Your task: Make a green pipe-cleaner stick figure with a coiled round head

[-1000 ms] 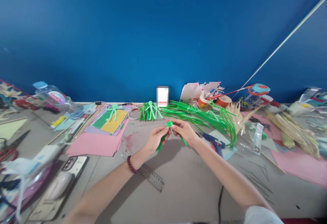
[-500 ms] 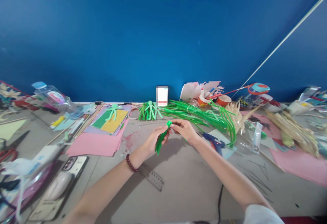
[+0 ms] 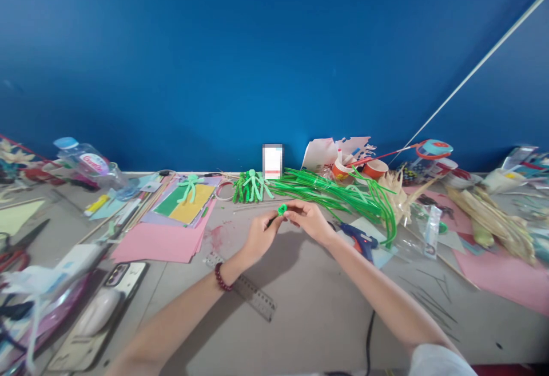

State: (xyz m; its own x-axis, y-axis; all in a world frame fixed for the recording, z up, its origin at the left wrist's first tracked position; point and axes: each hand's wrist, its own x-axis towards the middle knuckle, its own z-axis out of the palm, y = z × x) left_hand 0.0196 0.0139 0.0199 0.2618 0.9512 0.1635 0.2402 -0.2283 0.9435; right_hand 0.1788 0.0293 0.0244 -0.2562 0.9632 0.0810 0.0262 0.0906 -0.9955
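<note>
A curled end of green pipe cleaner (image 3: pixel 282 209) shows between my two hands above the middle of the table. My left hand (image 3: pixel 259 235) is closed around it, and its palm hides the rest of the piece. The fingertips of my right hand (image 3: pixel 310 221) pinch the curl from the other side. Just behind the hands stand twisted pipe-cleaner figures (image 3: pixel 256 186) in light and dark green. Long green pipe cleaners (image 3: pixel 326 190) lie in a loose bundle beyond my right hand.
A blue glue gun (image 3: pixel 361 241) lies right of my right hand. Beneath my left forearm is a clear ruler (image 3: pixel 257 299). Pink paper (image 3: pixel 156 242), a phone (image 3: pixel 72 341) and scissors (image 3: pixel 26 244) are to the left. Paper cups (image 3: pixel 376 169) stand at the back right.
My left hand has turned, so the dark green strands that hung below it are now hidden. The curl has shifted slightly left and down. My right hand has barely moved.
</note>
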